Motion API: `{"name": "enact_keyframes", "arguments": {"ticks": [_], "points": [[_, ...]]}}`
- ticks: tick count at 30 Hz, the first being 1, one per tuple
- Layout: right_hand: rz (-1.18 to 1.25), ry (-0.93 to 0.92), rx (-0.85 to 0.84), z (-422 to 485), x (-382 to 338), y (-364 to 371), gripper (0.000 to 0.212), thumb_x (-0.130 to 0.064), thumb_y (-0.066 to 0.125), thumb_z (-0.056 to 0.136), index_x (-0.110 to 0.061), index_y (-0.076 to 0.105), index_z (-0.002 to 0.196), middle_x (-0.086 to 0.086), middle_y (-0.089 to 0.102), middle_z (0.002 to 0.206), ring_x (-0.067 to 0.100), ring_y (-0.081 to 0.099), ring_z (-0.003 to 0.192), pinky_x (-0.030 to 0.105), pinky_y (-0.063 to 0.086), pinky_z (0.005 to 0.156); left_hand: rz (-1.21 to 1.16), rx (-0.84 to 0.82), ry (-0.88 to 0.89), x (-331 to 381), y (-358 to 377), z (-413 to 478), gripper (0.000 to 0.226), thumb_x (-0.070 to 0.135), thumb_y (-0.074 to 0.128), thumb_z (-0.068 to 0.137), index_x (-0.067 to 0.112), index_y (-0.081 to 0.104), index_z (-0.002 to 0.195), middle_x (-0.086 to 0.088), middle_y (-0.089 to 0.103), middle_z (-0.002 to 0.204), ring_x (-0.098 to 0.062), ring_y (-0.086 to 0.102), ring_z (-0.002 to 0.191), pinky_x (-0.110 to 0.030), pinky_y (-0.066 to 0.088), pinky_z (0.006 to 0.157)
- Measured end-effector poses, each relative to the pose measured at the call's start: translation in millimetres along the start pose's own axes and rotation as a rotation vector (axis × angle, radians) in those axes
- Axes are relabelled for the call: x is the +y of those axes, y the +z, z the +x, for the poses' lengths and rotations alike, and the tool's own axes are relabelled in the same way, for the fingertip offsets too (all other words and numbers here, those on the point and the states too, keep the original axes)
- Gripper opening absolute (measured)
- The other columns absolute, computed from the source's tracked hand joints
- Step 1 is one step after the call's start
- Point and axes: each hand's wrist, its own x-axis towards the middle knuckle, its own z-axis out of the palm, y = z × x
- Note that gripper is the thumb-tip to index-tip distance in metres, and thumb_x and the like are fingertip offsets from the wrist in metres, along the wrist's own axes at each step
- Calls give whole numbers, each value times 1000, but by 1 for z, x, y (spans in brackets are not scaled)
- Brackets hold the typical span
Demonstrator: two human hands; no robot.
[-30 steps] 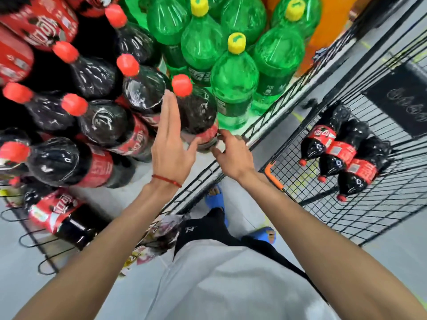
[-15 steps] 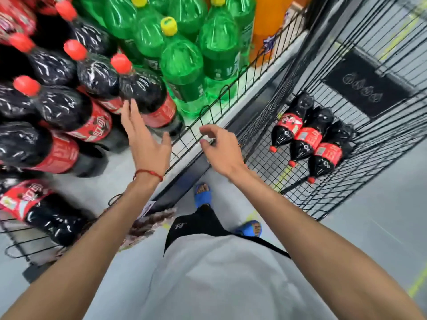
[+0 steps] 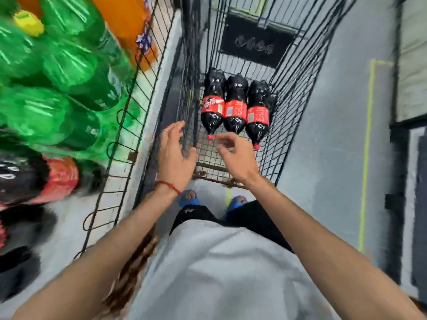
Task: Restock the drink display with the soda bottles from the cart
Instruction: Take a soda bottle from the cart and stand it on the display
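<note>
Three dark cola bottles with red labels lie side by side in the wire cart, caps toward me: left bottle, middle bottle, right bottle. My left hand hovers over the cart's near left corner, fingers spread, holding nothing. My right hand hangs just short of the bottle caps, fingers loosely bent and blurred, empty. The drink display stands at left behind a wire rail, with green bottles and cola bottles on it.
An orange bottle sits at the display's far end. A black sign panel hangs on the cart's far wall. Grey floor with a yellow line runs to the right of the cart. My feet in blue sandals stand at the cart's near end.
My view has swung right from the display to the cart. Both hands have left the display's rail and moved over the cart's near end, toward the three cola bottles.
</note>
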Motion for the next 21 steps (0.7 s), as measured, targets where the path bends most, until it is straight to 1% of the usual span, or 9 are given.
{"name": "enact_keyframes", "arguments": {"ticks": [2,4,6,8,10,12,15,19,21], "points": [[13,36,36,4,13,-14,27,-11,64,94,-15,70,120,-6,74,110,8,68,104,33,56,97,34,-70,18,2,14,11,60,4,63,80,14,50,138,-4,45,134,-20,56,118,-53,51,99],[40,91,69,17,32,-37,27,-11,65,95,-14,70,120,-2,74,110,10,68,104,38,56,97,51,-134,7,9,41,26,58,1,64,82,15,52,137,0,45,133,-19,56,118,-51,50,101],[30,126,73,28,47,-55,27,-10,65,96,-13,69,123,0,73,113,12,68,104,38,55,99,72,-172,3,16,64,34,58,-4,66,83,15,54,136,4,44,132,-19,56,119,-49,50,103],[50,161,68,43,66,-73,28,-9,65,96,-10,69,124,0,72,113,12,67,102,39,55,99,101,-211,11,20,92,43,55,-4,65,84,15,55,135,6,44,129,-20,57,117,-48,51,100],[75,185,29,59,84,-87,27,-9,65,97,-10,69,123,-2,71,111,11,66,102,39,55,99,152,-245,-59,21,122,52,51,0,64,87,18,55,134,8,45,129,-19,57,117,-47,53,97],[91,208,-48,72,100,-99,27,-10,64,97,-11,68,123,-4,71,111,10,66,103,38,55,99,169,-249,-175,25,150,54,48,3,62,90,19,55,135,4,47,130,-20,58,117,-48,54,94],[101,210,-75,89,120,-117,27,-7,63,96,-11,70,122,-3,72,109,10,67,101,39,55,98,155,-288,-239,37,188,56,49,4,64,90,18,55,135,1,47,130,-23,58,118,-51,54,95],[130,235,-63,116,134,-129,30,0,62,93,-8,67,121,-7,68,100,14,67,96,39,56,95,168,-258,-326,48,219,66,45,10,63,91,24,56,133,3,50,132,-19,58,118,-50,53,97],[135,272,-61,125,135,-126,33,0,62,92,-8,63,124,-6,66,103,17,65,100,42,54,96,160,-231,-374,49,224,69,44,11,63,91,25,57,132,4,52,131,-16,59,117,-48,53,97]]}}
